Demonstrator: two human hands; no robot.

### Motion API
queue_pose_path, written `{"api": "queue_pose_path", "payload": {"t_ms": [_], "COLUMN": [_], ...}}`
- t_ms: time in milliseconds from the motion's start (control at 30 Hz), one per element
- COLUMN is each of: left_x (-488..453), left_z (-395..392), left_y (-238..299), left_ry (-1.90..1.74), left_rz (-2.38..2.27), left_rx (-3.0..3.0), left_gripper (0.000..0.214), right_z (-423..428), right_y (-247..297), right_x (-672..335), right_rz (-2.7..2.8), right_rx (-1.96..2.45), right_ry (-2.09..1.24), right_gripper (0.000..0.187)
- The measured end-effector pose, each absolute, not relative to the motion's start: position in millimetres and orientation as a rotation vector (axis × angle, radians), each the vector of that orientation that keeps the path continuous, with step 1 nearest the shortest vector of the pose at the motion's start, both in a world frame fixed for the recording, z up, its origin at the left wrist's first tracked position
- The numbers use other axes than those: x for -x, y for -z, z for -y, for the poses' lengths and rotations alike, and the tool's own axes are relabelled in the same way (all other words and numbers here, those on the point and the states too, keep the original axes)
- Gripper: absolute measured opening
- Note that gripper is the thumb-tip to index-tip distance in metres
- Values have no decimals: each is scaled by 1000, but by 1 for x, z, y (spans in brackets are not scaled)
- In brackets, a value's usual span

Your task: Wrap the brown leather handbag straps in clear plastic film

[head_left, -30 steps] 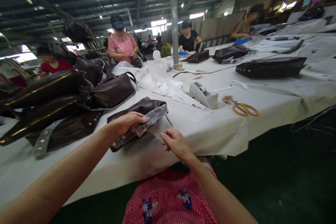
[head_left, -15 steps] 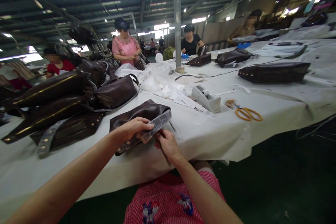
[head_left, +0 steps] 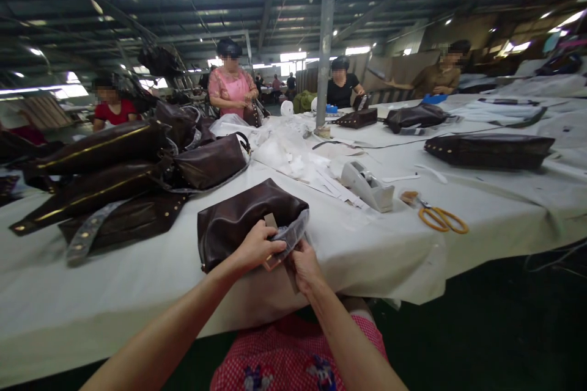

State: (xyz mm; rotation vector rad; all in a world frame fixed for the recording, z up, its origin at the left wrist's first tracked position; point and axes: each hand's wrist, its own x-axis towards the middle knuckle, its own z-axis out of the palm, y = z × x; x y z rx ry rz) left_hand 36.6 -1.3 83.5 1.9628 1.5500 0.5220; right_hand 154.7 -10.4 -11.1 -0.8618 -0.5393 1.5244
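A dark brown leather bag (head_left: 233,220) lies at the near edge of the table in front of me. Clear plastic film covers its strap (head_left: 297,231), which bends along the bag's right end. My left hand (head_left: 257,248) is closed around the wrapped strap, thumb on top, and a flat brownish strip (head_left: 270,220) sticks up behind its fingers. Close by on the right, my right hand (head_left: 306,264) pinches the strap's lower part. Its fingertips are partly hidden, and a narrow brown piece hangs beneath them.
Brown bags with gold zips (head_left: 96,149) are piled on the left. To the right stand a tape dispenser (head_left: 367,186) and orange-handled scissors (head_left: 443,219). White scraps (head_left: 293,146) lie near a grey post (head_left: 324,55). Another bag (head_left: 490,149) rests farther right. Several people work beyond.
My left hand has moved along the strap, nearer my right hand, and the brownish strip now shows behind its fingers. More of the bag's side is uncovered. The camera view has levelled and shifted.
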Motion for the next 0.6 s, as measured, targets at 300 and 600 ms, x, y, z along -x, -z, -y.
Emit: {"api": "queue_pose_path", "payload": {"t_ms": [300,600], "left_x": [-41,-40], "left_z": [5,4], "left_y": [-64,-56], "left_ry": [-524,-513], "left_rz": [-1517,-1510], "left_rx": [-1993,-2012], "left_gripper": [13,13], "right_z": [21,27], "right_y": [16,10], "right_x": [-182,-212], "right_rz": [739,939], "right_rx": [886,930], "right_ry": [-1700,-1725], "right_gripper": [53,36]}}
